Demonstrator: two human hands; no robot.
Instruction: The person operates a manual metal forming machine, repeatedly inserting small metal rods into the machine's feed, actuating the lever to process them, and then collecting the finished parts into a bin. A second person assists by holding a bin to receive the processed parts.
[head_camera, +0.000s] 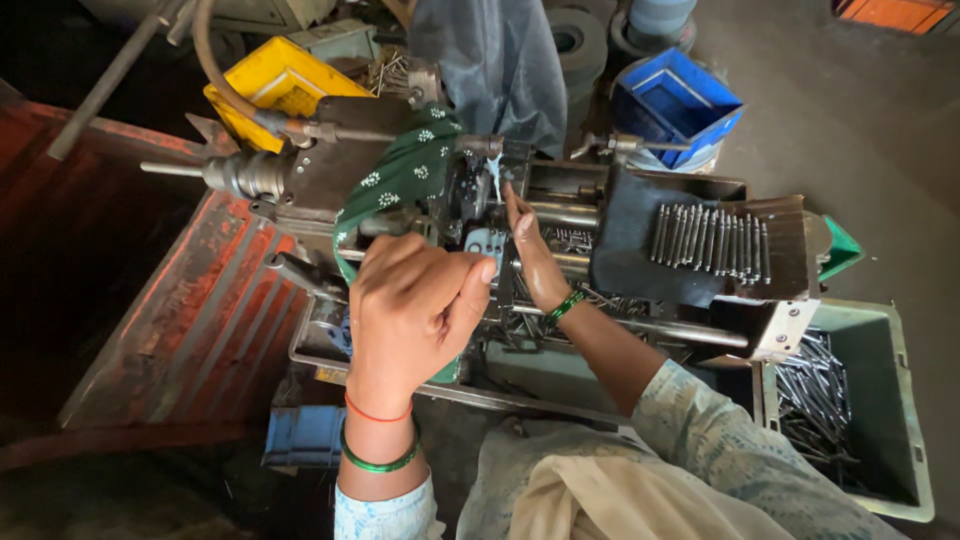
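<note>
L hand (415, 305) is curled into a fist, gripping something on the machine (480, 210) w/ green dotted cloth (400, 175) just above it; what it grips is hidden under the fingers. R hand (530, 250) has fingers straight & together, tips at the wet part near machine centre. Rods (710, 240) in a row lie right of R hand, well apart. Grey bin (890, 400) w/ more rods at far right. Tight room between parts.

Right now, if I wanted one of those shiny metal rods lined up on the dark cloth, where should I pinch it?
Probably at the near end of an outermost rod in the row of slim shiny metal rods on the dark cloth. They lie side by side, packed close, so fingers hardly fit between them. Come from above, on the side of the right hand.
</note>
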